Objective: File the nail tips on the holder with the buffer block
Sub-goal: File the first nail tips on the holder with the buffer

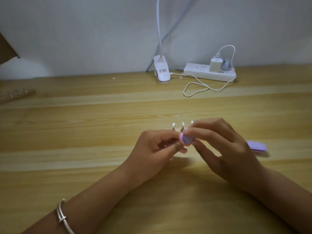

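Your right hand [219, 144] gripped the buffer block [186, 140] at the holder [182, 129], which carried three visible nail tips [183, 123]. Your left hand [157, 146] pinched that holder low down, over the wooden table [84, 132].

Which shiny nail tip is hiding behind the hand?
The rightmost nail tip, half covered by the right hand; the left tip and middle tip stand clear.
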`<state>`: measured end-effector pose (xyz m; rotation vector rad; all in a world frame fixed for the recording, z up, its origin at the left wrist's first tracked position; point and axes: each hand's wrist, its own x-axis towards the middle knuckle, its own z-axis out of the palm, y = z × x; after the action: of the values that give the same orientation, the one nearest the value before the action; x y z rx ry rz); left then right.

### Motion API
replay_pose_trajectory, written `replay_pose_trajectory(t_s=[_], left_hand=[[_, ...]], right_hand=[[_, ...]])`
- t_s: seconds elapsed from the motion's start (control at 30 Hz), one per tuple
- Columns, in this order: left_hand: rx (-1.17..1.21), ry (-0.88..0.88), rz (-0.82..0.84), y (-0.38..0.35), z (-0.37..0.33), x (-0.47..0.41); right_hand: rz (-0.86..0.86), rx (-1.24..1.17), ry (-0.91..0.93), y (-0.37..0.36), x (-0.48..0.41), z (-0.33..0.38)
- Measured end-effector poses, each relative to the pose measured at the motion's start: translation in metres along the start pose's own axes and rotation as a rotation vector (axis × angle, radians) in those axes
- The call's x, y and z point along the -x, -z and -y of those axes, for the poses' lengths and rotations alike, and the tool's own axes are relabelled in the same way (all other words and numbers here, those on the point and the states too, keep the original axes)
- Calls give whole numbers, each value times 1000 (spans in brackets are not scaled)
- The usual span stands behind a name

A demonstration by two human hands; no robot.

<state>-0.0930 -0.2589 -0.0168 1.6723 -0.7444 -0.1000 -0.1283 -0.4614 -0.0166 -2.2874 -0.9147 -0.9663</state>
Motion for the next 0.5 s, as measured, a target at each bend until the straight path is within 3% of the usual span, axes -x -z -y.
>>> replay_pose_trajectory(t_s=[0.17,0.33,0.5], left_hand=[[34,51,-17,-1,-1,0],[-6,-10,17,1,0,0],[44,-2,-30,-2,-2,-1]], right_hand=[[-47,73,-95,2,-2,-10],[6,23,28,-1,1,-2],[-37,115,-55,3,-1,-13]])
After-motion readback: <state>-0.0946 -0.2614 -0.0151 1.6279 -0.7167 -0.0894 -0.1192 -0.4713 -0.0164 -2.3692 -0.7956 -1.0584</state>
